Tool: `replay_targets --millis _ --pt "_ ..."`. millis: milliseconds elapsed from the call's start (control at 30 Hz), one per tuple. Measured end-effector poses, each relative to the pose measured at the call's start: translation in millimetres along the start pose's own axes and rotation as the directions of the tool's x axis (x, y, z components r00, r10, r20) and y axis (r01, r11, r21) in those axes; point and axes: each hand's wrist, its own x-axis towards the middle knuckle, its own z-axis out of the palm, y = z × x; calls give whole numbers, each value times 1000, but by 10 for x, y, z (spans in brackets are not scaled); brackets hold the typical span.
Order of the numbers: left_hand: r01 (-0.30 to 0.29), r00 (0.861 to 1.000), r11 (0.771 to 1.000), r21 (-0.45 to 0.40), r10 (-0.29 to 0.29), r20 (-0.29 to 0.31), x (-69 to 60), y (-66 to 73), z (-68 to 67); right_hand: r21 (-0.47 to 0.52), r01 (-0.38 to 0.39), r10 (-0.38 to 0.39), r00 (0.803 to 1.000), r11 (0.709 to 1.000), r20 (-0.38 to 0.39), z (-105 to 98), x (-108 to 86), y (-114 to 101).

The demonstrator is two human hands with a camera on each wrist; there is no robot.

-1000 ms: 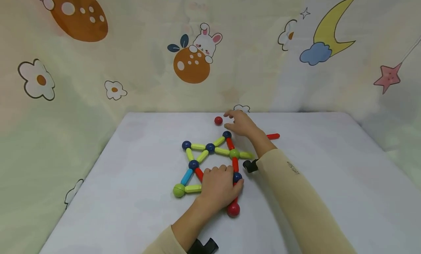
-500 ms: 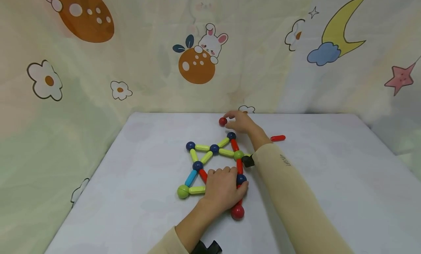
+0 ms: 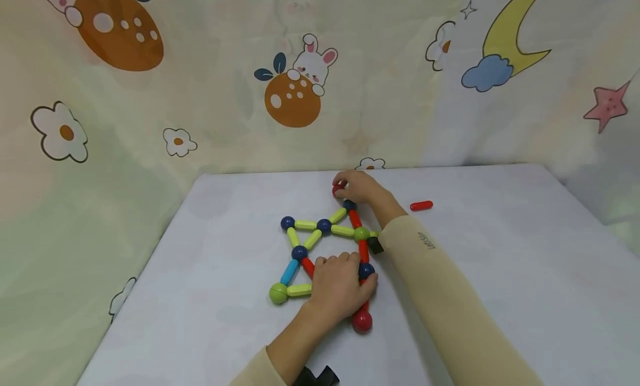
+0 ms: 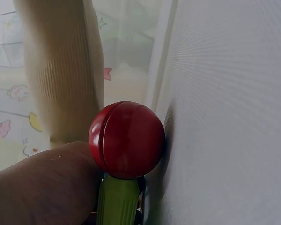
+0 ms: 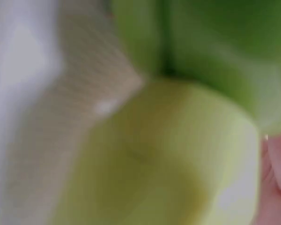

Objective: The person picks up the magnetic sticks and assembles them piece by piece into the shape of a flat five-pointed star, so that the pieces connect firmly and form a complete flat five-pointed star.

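A flat frame of magnetic rods and balls lies on the table, with a navy ball (image 3: 324,226) near its top middle. My left hand (image 3: 337,286) grips the frame's lower right, fingers bent over it and thumb by another navy ball (image 3: 366,271); some rods are hidden beneath. A red ball (image 4: 129,140) with a yellow-green rod (image 4: 117,201) fills the left wrist view. At the frame's far corner my right hand (image 3: 364,187) pinches a small red ball (image 3: 336,191), partly covered by fingers. Close and blurred in the right wrist view is a yellow-green rod (image 5: 168,159).
A loose red rod (image 3: 421,206) lies on the white table (image 3: 500,252), right of my right forearm. A printed cloth (image 3: 220,97) hangs behind the table's far edge. A black wrist strap (image 3: 315,377) shows by the left sleeve.
My right hand has moved slightly left, and its fingers have closed on the small red ball. The left hand keeps its place on the frame. The head view has shifted a little.
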Motion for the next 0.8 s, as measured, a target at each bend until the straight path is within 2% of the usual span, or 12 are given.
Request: replay_targets --millis 167,367,567,800 --pt "10 1000 1000 -10 -9 24 9 -7 4 18 -41 42 999 999 -25 5 -72 26" --pt "4 1000 1000 -20 -3 18 -27 -7 26 182 -61 85 988 981 -127 76 -194 120" --pt "-11 1000 1000 -11 11 -12 -27 1 43 251 -30 98 960 968 -261 48 -374 182" --pt "18 1000 999 -36 -17 10 12 -3 -20 274 30 77 924 961 -374 -67 -731 127"
